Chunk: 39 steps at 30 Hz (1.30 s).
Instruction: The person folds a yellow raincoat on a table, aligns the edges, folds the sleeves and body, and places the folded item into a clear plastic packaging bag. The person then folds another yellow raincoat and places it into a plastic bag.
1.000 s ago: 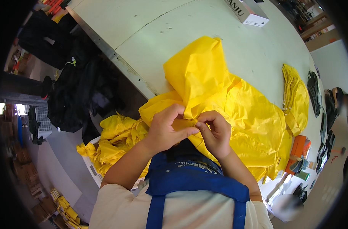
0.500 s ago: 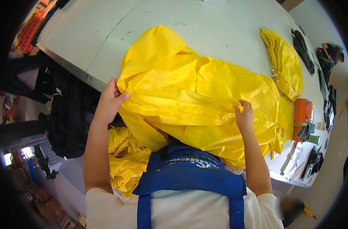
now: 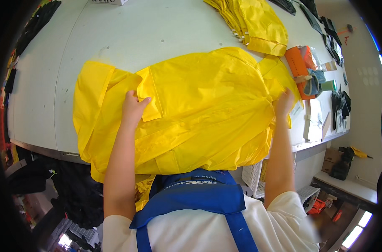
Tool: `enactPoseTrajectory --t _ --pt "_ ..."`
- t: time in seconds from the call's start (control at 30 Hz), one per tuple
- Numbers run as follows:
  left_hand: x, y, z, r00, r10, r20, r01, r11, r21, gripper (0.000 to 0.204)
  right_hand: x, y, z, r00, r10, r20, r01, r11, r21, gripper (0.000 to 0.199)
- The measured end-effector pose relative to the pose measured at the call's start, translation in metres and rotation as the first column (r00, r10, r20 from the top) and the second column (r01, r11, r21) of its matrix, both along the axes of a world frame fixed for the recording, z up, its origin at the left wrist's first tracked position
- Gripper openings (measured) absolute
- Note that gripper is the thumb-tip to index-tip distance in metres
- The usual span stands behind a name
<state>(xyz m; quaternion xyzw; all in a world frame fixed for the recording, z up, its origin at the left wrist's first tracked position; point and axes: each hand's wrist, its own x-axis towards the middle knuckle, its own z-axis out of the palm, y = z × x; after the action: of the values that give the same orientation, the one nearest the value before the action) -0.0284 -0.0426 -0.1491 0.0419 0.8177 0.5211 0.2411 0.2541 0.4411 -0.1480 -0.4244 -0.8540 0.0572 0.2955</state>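
A large yellow raincoat (image 3: 199, 101) lies spread across the white table (image 3: 128, 38), its near edge hanging over the table's front. My left hand (image 3: 133, 108) presses flat on its left part, next to a square pocket flap (image 3: 151, 101). My right hand (image 3: 284, 103) rests on the coat's right end, fingers on the fabric near the folded-in part. Both arms reach out wide apart. Whether either hand pinches the fabric is not clear.
A stack of folded yellow garments (image 3: 254, 21) lies at the table's far right. An orange object (image 3: 299, 67) and small items sit at the right edge. Dark garments (image 3: 73, 193) hang below the table on the left. White baskets (image 3: 254, 180) stand under the right side.
The coat went from bunched in both hands to spread flat over the table. My hands have moved apart and further forward onto it.
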Motion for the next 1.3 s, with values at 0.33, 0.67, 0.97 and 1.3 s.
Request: enactPoseTrajectory --t 0.33,0.67,0.97,1.3 --pt "0.066 0.081 0.018 0.799 -0.486 -0.354 0.309 0.837 -0.452 0.049 0.063 0.117 -0.044 0.781 -0.063 0.622 0.226 0.956 -0.186 0.044" --pt "0.04 0.076 0.025 0.86 -0.25 -0.445 0.068 0.92 -0.386 0.053 -0.02 0.006 0.069 0.916 -0.042 -0.399 -0.158 0.876 -0.455 0.009" --pt "-0.018 0.046 0.019 0.873 -0.261 -0.412 0.27 0.962 -0.036 0.053 -0.098 -0.151 0.062 0.926 0.193 -0.325 -0.372 0.623 -0.688 0.016" --pt "0.015 -0.08 0.08 0.694 -0.066 -0.717 -0.189 0.944 -0.27 0.063 -0.034 -0.263 0.068 0.531 0.847 -0.002 -0.662 0.414 -0.625 0.039"
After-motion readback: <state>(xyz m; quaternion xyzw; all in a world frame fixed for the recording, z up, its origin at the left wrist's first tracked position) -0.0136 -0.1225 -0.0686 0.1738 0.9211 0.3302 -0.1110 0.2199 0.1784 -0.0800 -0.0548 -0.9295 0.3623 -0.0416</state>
